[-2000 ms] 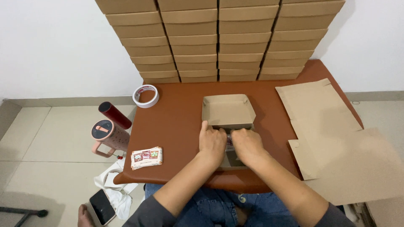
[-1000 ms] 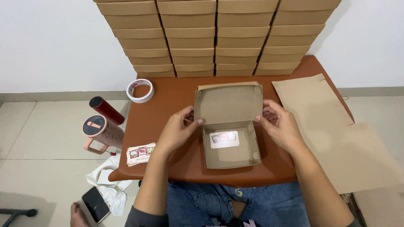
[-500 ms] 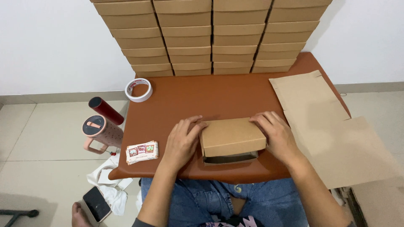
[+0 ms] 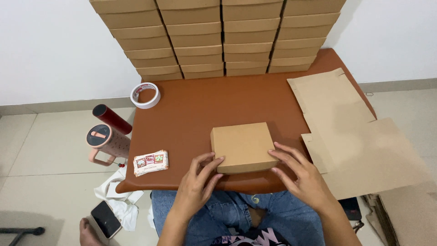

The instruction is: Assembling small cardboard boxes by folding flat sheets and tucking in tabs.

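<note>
At the far left, off the table on the tiled floor, a dark phone [image 4: 105, 219] lies by crumpled white cloth [image 4: 119, 201], and above them stand a pink lidded mug [image 4: 105, 142] and a dark red cylinder [image 4: 112, 119]. On the brown table [image 4: 195, 109] itself, a roll of white tape [image 4: 145, 95] sits near the left back corner and a small pack of printed cards [image 4: 150, 162] lies near the front left edge. Next comes the person's left hand [image 4: 196, 184], fingers spread and open, its fingertips touching the near left corner of the closed cardboard box [image 4: 243, 146]. The box rests flat at the front middle of the table, lid down, its longer side running left to right across the person's body, directly ahead of and between both hands. The right hand [image 4: 304, 175], also open with fingers loosely splayed, touches the box's near right corner; neither hand grips anything, and both look about equally near the box, one at each end of its front edge. Behind, a wall of stacked closed boxes [image 4: 223, 36] fills the table's back edge. To the right, flat unfolded cardboard sheets [image 4: 346, 132] overlap the table's right side and hang past it.
</note>
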